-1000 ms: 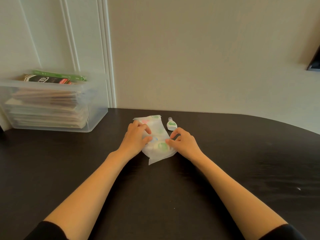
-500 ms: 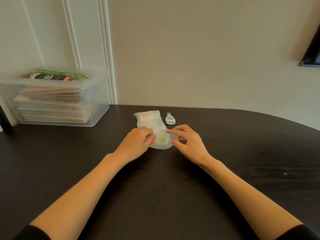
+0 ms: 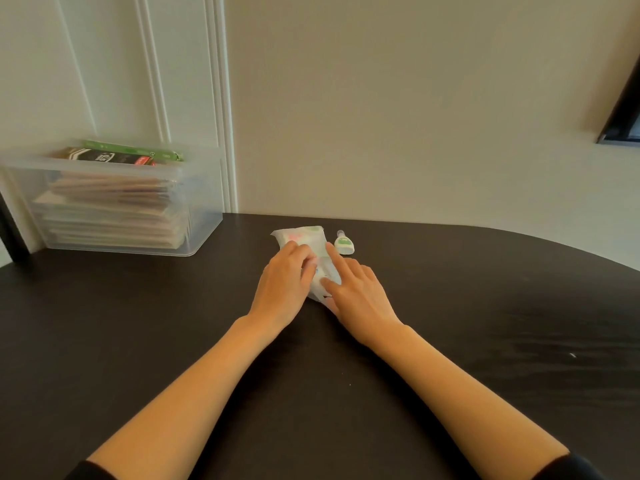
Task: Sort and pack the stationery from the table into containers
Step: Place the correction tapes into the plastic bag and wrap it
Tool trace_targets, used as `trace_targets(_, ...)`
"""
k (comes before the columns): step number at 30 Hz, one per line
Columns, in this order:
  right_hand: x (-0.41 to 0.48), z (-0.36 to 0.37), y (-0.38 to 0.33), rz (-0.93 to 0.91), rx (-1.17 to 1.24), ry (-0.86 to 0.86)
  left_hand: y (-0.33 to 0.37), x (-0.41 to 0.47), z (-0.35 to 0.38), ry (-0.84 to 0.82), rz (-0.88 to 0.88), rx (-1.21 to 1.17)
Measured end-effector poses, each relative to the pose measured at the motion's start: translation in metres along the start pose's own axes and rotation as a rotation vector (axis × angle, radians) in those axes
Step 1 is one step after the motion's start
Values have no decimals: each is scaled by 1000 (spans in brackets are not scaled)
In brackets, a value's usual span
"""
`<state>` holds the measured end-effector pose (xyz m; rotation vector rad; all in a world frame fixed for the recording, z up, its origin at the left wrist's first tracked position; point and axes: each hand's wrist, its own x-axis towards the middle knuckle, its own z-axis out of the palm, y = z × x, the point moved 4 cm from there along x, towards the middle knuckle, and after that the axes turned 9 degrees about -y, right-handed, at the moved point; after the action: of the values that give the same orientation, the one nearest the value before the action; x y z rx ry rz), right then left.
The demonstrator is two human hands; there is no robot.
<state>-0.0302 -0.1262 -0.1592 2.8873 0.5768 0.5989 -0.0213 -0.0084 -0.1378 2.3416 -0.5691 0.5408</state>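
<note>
Translucent white packet [image 3: 304,239] lies on the dark surface [image 3: 138,323], mid far edge. Held by: left hand [image 3: 284,285], curled over its left side; right hand [image 3: 360,296], straight fingers pressing its right side. White-green item [image 3: 344,244] is just right; bin [image 3: 201,216] stands at the far-left corner.

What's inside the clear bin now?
A stack of flat paper packs fills the clear bin; a dark box and a green packet lie on top. Whatever is behind or under the stack is covered.
</note>
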Motion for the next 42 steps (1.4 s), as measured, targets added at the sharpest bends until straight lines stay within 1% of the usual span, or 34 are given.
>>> trace_targets(2,4,-1,-2,50,-15,-7,2,-1,1,-27,42,17)
trace_targets(5,11,7,5,22,-9,-75,2,-3,0,-24,18,52)
trace_targets(7,13,10,4,9,-24,-91,-2,-3,1,-64,-64,130)
trace_targets(9,17,12,3,-2,-56,-71,-11,-2,6,-177,-164,199)
trace_targets(11,21,8,3,-7,-71,-62,-15,-2,12,-242,-221,177)
trace_targets(13,24,10,8,-10,-110,-120,-15,0,15,-210,-223,178)
trace_targets(15,23,9,7,-25,-143,-131,-14,4,14,-149,-238,188)
trace_targets(18,20,3,11,-18,-142,-20,-15,8,10,-80,-282,152)
trace_targets(21,20,-9,13,-3,-116,84,-11,11,4,13,-241,95)
trace_targets(22,22,-12,11,-3,-124,105,-9,12,2,47,-214,81)
trace_targets(25,34,-9,3,13,-158,99,-6,16,-2,107,-149,55)
trace_targets(27,45,-6,1,4,-154,107,-8,19,-1,108,-126,39)
trace_targets(29,57,-3,-1,14,-165,74,-11,22,-1,93,-120,32)
trace_targets(30,60,-5,0,6,-174,95,-12,24,-1,89,-124,22)
trace_targets(31,64,-7,1,-6,-181,122,-15,26,-3,97,-141,1)
trace_targets(33,65,-3,1,-26,-191,73,-22,29,-8,140,-216,-63)
trace_targets(34,64,0,2,-42,-190,101,-27,30,-10,150,-256,-83)
trace_targets(35,63,0,3,-48,-165,134,-30,33,-10,137,-290,-83)
trace_targets(37,62,4,3,-36,-127,147,-33,37,-6,82,-314,-75)
trace_targets(40,67,12,-1,-47,-145,72,-31,40,-1,48,-294,-111)
trace_targets(42,71,13,-3,-73,-131,53,-32,41,-3,67,-281,-130)
